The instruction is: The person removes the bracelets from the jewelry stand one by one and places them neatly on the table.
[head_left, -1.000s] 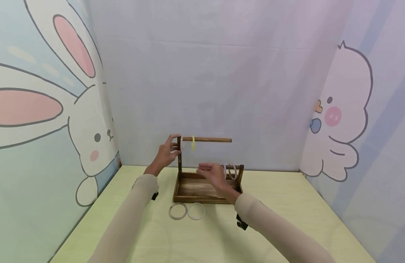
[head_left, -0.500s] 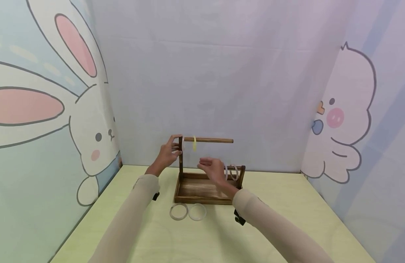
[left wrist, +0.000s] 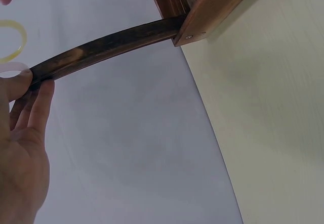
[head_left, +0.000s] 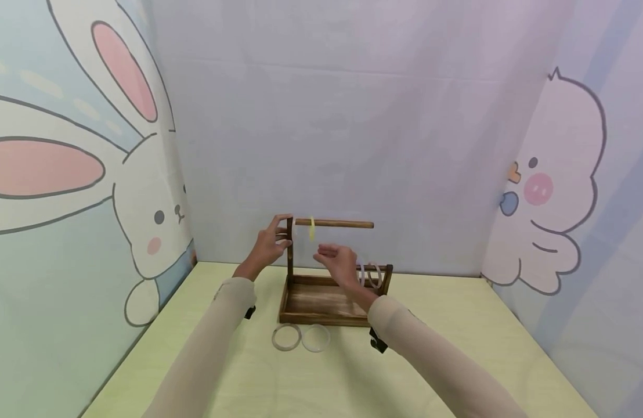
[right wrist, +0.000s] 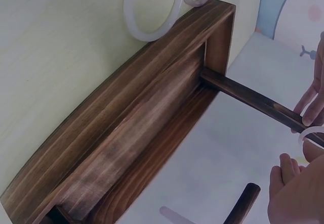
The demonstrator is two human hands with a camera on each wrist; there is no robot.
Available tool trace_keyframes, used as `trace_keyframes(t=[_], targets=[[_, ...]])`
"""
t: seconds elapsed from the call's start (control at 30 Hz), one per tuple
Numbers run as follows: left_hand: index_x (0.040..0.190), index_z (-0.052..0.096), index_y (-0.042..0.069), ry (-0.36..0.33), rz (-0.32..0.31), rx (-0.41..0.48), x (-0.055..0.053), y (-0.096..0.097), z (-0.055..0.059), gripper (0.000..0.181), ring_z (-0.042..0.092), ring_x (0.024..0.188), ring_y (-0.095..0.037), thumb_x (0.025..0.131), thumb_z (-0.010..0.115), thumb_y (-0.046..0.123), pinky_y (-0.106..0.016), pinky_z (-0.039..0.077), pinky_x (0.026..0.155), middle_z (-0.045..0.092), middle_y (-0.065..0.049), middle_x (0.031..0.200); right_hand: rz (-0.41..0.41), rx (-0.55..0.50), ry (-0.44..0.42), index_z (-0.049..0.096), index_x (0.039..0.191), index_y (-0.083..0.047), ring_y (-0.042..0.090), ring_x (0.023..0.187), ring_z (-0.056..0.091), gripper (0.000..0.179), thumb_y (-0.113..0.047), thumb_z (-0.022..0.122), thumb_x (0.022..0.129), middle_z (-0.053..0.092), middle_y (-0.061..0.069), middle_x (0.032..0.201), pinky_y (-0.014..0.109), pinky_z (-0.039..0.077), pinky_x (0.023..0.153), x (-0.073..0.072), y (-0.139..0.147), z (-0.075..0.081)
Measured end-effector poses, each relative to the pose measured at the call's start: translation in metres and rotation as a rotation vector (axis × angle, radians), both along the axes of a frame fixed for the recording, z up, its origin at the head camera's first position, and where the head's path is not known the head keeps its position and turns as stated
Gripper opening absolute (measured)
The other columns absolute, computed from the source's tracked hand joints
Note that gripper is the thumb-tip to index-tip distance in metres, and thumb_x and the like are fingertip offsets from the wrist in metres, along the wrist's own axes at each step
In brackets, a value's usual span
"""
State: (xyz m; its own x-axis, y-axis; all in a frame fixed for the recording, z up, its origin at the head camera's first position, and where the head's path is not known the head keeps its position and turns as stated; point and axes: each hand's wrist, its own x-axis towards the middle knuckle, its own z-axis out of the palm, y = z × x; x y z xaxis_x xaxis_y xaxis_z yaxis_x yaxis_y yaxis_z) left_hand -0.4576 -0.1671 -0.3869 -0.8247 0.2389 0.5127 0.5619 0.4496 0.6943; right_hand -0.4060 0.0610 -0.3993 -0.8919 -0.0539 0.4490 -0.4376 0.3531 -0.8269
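My left hand [head_left: 268, 245] grips the top of the dark upright post [head_left: 290, 261] of a wooden bangle stand, thumb and fingers on either side. A yellow bangle [head_left: 312, 233] hangs on the upper bar [head_left: 345, 223]. Closer to the post, a pale bangle [left wrist: 12, 66] hangs beside my left thumb in the left wrist view. My right hand [head_left: 341, 265] hovers below the upper bar, fingers extended and close together, with nothing seen in them. Behind its wrist, a lilac bangle [head_left: 361, 275] and a pinkish bangle [head_left: 379, 280] hang on the lower bar.
A greyish bangle [head_left: 286, 349] and a whitish bangle [head_left: 315, 350] lie side by side on the pale table, in front of the stand's wooden tray [head_left: 321, 319]. Close behind the stand is a grey cloth wall [head_left: 421, 174]; printed walls flank both sides.
My right hand has risen slightly towards the upper bar. The left hand keeps its grip on the post. The whole head view has shifted a little, and the bangles stay in place.
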Motion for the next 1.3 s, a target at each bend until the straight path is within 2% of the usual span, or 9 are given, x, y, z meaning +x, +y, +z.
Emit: trace_keyframes(t=[0.17,0.37,0.63,0.73,0.87,1.03,1.3], targets=[[0.155,0.039,0.026,-0.002,-0.004,0.003,0.0,-0.001,-0.001,0.075,0.066,0.123,-0.041,0.096,0.068,-0.009,-0.051,0.057,0.098,0.065,-0.031,0.129,-0.014,-0.038,-0.018,0.078,0.118,-0.007,0.021,0.105,0.075,0.031,-0.019,0.084,0.09,0.078,0.012,0.113,0.04,0.062,0.09,-0.005,-0.005,0.006],[0.155,0.039,0.025,-0.005,0.001,0.006,0.001,0.0,0.0,0.074,0.066,0.123,-0.04,0.096,0.068,-0.009,-0.051,0.057,0.098,0.065,-0.03,0.13,-0.022,-0.073,-0.022,0.076,0.121,-0.001,0.023,0.105,0.075,0.034,-0.016,0.083,0.091,0.078,0.012,0.111,0.04,0.062,0.09,-0.01,-0.008,0.012],[0.155,0.038,0.022,-0.005,0.007,-0.007,0.004,0.001,0.002,0.074,0.065,0.123,-0.041,0.096,0.067,-0.01,-0.051,0.057,0.098,0.065,-0.031,0.131,-0.021,-0.079,0.008,0.076,0.12,0.0,0.023,0.103,0.076,0.035,-0.016,0.084,0.09,0.078,0.012,0.109,0.041,0.062,0.089,-0.016,-0.011,0.016],[0.155,0.038,0.025,-0.005,0.007,0.0,0.003,0.001,0.002,0.075,0.066,0.122,-0.041,0.095,0.068,-0.011,-0.051,0.058,0.098,0.065,-0.031,0.131,-0.025,-0.081,0.018,0.076,0.121,0.0,0.023,0.103,0.076,0.037,-0.017,0.085,0.089,0.078,0.012,0.109,0.042,0.062,0.09,-0.018,-0.014,0.018],[0.154,0.038,0.028,-0.006,0.008,-0.003,0.002,0.0,0.0,0.076,0.066,0.122,-0.04,0.095,0.068,-0.01,-0.05,0.058,0.098,0.066,-0.03,0.13,-0.035,-0.095,0.009,0.076,0.12,-0.001,0.024,0.103,0.076,0.035,-0.014,0.085,0.089,0.078,0.013,0.109,0.041,0.062,0.09,-0.019,-0.018,0.02],[0.155,0.038,0.026,-0.004,0.012,-0.009,0.001,0.0,-0.001,0.076,0.067,0.121,-0.039,0.095,0.068,-0.01,-0.05,0.058,0.097,0.066,-0.03,0.13,-0.056,-0.103,0.005,0.078,0.118,-0.002,0.024,0.102,0.076,0.033,-0.013,0.086,0.088,0.078,0.013,0.108,0.04,0.062,0.089,-0.021,-0.02,0.02],[0.155,0.038,0.028,0.021,0.028,-0.032,0.0,0.0,0.0,0.077,0.068,0.12,-0.037,0.095,0.069,-0.009,-0.046,0.059,0.096,0.067,-0.026,0.129,-0.059,-0.116,0.041,0.077,0.118,-0.001,0.025,0.104,0.076,0.03,-0.013,0.083,0.091,0.078,0.014,0.108,0.041,0.062,0.089,-0.024,-0.022,0.017]])
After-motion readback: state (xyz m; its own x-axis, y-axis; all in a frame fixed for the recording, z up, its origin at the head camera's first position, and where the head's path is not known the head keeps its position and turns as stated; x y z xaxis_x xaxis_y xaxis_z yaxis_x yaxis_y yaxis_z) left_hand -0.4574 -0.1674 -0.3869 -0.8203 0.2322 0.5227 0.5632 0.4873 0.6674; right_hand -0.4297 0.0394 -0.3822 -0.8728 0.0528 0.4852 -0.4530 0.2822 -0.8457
